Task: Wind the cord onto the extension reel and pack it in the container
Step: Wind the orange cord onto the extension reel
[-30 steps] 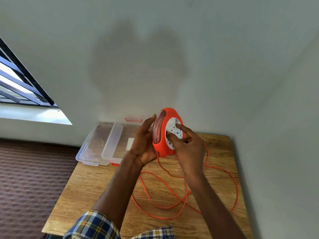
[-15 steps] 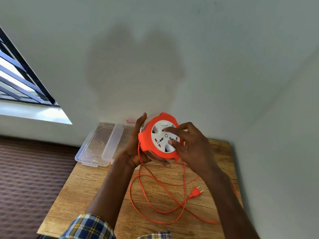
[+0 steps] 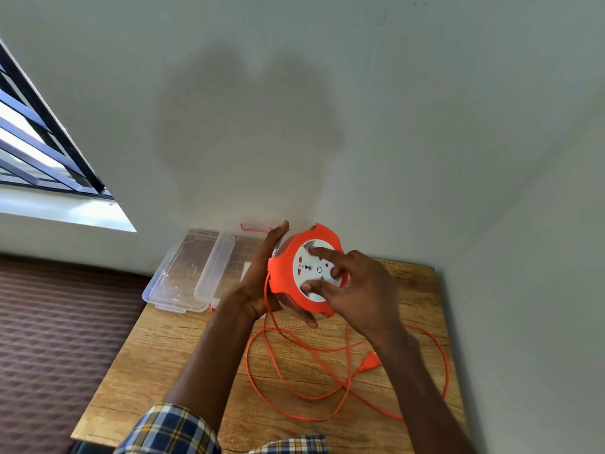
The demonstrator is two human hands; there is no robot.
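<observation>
Head view. Round orange plastic extension reel w/ white socket face (image 3: 304, 273) is held above the far edge of the wooden table (image 3: 157, 355), socket face tilted toward the camera. Left hand (image 3: 258, 283) cups the reel's back at 9 o'clock, fingers straight up along the rim, thumb curled under its lower edge. Right hand (image 3: 357, 290) comes in from 3 o'clock; its fingertips (image 3: 314, 251) press on the white face, fingers spread and bent. Thin orange cord (image 3: 262, 381) drops from the reel at 7 o'clock and lies in loose loops on the table; its orange plug (image 3: 370, 362) rests at 4 o'clock of the reel. Clear plastic container (image 3: 216, 267) & clear lid (image 3: 173, 280) sit side by side at 9 o'clock, against the wall.
</observation>
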